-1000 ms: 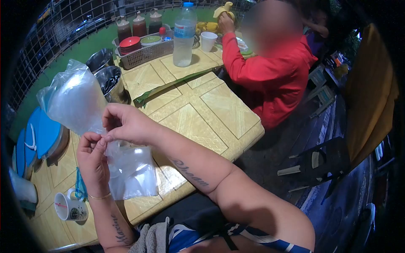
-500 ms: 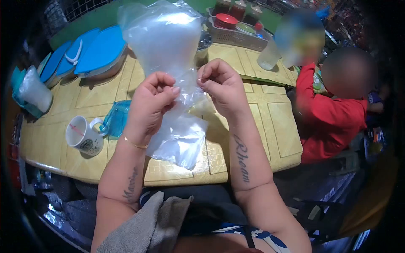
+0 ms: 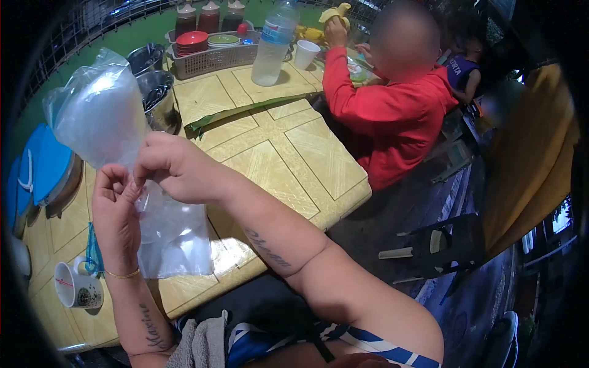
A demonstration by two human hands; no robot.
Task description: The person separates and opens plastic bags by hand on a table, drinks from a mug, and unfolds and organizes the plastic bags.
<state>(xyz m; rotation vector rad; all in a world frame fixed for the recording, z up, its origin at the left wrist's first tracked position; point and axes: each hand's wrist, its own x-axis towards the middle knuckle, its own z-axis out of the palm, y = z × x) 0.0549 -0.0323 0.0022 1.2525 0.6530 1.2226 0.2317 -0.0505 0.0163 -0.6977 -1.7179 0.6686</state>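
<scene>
A clear plastic bag (image 3: pixel 101 116) is puffed out above my hands at the left of the table. My left hand (image 3: pixel 118 211) pinches its gathered neck between thumb and fingers. Close against it, my right hand (image 3: pixel 181 168) is closed on the same neck, back of the hand toward me. Below them, flat clear plastic (image 3: pixel 175 239) lies on the table; whether it belongs to the same bag is hidden by the hands. Near my left wrist are a white mug (image 3: pixel 80 291) with a red straw and a bit of teal plastic (image 3: pixel 93 251).
Blue-lidded containers (image 3: pixel 52 165) stand at the left edge. Behind are a metal pot (image 3: pixel 162 101), a basket (image 3: pixel 215 62) of sauce bottles and bowls, a water bottle (image 3: pixel 270 52) and a white cup (image 3: pixel 305 55). A person in red (image 3: pixel 392 116) sits across, holding a banana (image 3: pixel 335 12).
The view has swung right, so the table items sit farther left. My hands have come together at the bag's neck, and the right arm now reaches across to the left.
</scene>
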